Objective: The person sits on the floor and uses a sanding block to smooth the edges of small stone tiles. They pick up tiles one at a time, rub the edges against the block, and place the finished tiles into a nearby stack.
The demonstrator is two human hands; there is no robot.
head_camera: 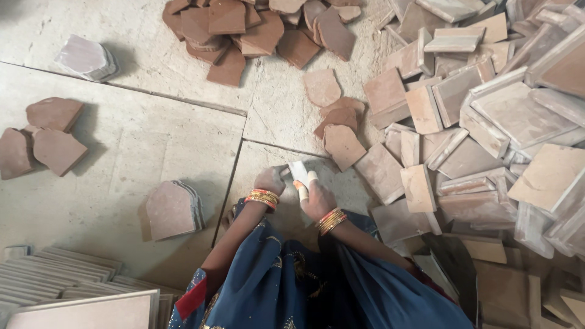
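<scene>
Blue sari [274, 286] nearest. Right hand [317, 198], taped fingers, pinches pale stone piece [300, 172]; left hand [269, 180] fisted w/ small tool, touching its edge. Tile heap [487, 122] crowds 3 o'clock; bare slab floor [152, 140] at 10.

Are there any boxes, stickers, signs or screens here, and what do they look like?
None in view: only reddish-brown stone tiles heaped on the pale stone floor, with no package, label, sign or screen among them.
</scene>
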